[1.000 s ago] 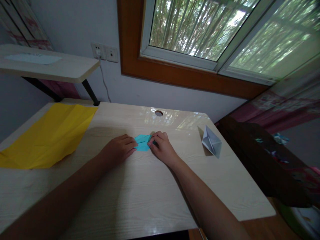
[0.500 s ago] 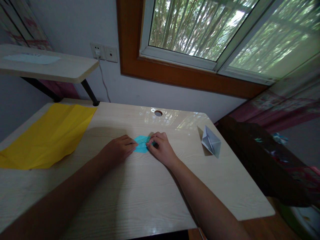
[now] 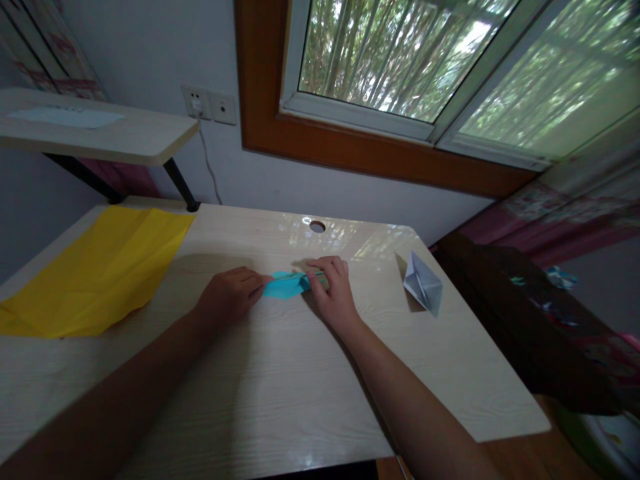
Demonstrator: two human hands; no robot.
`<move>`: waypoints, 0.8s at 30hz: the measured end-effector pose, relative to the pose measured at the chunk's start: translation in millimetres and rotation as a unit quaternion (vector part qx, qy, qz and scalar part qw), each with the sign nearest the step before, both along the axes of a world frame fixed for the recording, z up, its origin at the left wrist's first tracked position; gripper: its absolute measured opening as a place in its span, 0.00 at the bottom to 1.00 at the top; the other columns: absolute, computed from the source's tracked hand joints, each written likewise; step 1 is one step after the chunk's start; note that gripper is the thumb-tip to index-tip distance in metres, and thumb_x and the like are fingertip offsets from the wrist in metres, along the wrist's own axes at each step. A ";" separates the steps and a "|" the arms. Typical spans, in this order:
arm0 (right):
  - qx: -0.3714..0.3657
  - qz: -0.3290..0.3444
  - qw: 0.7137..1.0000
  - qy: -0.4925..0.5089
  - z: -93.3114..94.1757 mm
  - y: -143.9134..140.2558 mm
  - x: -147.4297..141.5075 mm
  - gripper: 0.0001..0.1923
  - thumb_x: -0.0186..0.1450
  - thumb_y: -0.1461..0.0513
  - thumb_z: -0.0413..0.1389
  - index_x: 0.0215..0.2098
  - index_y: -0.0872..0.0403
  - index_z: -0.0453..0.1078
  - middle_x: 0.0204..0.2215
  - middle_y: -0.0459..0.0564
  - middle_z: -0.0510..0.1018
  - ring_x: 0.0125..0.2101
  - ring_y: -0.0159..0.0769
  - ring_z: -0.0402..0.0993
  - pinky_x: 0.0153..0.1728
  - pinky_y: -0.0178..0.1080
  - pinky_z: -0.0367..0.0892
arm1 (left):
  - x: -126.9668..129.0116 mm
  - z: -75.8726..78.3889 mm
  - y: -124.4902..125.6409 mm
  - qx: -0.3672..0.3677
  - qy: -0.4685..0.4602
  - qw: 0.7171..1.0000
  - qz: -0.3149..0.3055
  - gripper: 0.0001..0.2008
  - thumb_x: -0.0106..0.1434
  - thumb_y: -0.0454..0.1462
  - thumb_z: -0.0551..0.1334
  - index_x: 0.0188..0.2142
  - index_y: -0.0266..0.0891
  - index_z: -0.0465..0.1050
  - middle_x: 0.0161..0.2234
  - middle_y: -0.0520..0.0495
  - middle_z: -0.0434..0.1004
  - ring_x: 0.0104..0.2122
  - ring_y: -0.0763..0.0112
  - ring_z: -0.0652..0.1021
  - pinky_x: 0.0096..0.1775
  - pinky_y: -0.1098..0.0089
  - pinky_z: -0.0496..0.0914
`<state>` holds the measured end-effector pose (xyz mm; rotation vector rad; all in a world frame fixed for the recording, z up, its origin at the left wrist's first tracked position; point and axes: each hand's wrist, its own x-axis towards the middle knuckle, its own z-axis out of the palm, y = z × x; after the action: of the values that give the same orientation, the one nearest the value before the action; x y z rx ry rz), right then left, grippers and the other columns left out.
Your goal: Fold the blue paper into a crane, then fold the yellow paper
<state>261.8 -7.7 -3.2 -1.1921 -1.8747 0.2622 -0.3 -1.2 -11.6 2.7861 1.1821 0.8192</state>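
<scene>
Folded blue paper (image 3: 285,287), one: probably light, easily creased, best held by its ends, where your left grip (image 3: 233,292) and right grip (image 3: 335,297) pinch it.

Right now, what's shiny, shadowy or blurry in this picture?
Head view: glare dapples the pale wooden desk near its round hole; head view: shadow left of the folded grey paper; head view: small folded turquoise paper slightly blurry, bare left hand darker than bare right hand.
</scene>
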 end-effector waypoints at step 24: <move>-0.117 0.087 0.979 0.143 -7.1 -0.2 -6.7 0.12 0.67 0.54 0.62 0.33 0.50 0.65 0.34 0.48 0.74 0.34 0.36 0.70 0.37 0.41 0.66 | 8.0 10.3 -0.2 -0.397 -0.424 0.808 0.097 0.22 0.58 0.49 0.69 0.46 0.38 0.79 0.39 0.44 0.84 0.39 0.60 0.82 0.41 0.63 0.76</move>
<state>255.2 -7.9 -10.3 -1.0768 -1.7263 0.7301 7.7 -1.4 -1.3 1.3831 1.1978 1.0653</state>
